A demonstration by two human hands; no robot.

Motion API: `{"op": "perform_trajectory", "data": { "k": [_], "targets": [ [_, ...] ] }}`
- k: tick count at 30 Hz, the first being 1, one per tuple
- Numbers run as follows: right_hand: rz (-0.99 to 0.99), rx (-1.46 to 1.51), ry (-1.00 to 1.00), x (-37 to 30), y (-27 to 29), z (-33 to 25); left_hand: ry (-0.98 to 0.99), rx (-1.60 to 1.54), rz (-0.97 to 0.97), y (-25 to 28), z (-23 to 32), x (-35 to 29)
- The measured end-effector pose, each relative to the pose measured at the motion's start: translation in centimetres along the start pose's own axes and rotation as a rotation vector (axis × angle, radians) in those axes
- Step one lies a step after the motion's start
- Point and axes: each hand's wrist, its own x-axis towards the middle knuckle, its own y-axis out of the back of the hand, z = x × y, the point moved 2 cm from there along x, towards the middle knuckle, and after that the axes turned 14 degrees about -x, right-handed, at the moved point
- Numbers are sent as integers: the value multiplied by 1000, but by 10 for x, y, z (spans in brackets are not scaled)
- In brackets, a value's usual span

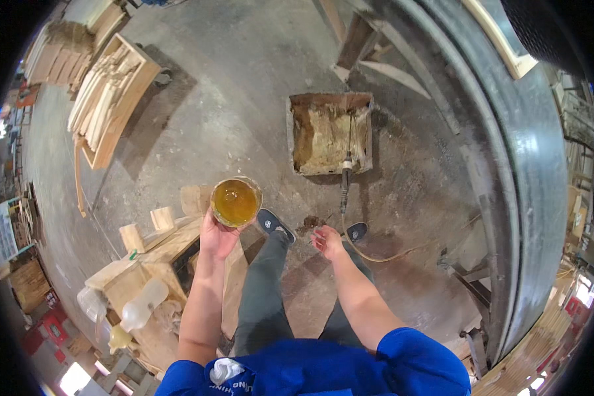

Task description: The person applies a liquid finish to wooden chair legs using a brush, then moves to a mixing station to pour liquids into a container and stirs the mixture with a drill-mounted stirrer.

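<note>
Much floor point(224, 112) stretches beyond left fingers point(210, 220) gripping a cup's point(236, 203) side, right fingers point(325, 233) half-open.

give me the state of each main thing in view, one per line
left hand, gripping the round container
round container, uncovered, raised off the floor
amber liquid, inside the container
right hand, fingers partly curled, grip unclear
square box, open-topped, crusted inside
dark-handled tool, extending over the box's near rim
hose, curved
wooden bin, loaded with wood pieces
</note>
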Motion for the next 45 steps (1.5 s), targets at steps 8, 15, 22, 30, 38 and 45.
{"op": "perform_trajectory", "data": {
  "k": [8,15,22,30,38,45],
  "targets": [
    [156,979,107,159,51,19,183,-80,-62,68,-81,123],
    [365,366,823,115,86,-65,139,36,8,120,-100,155],
    [870,-634,1600,49,55,-305,95,-10,-11,130,-104,187],
    [137,-369,1728,132,16,-411,6,-30,-138,108,-102,241],
    [-184,-523,1587,200,0,-379,-90,-72,-295,93,-106,271],
    [101,-450,1654,159,14,-360,-124,83,-322,64,-139,317]
  ]
}}
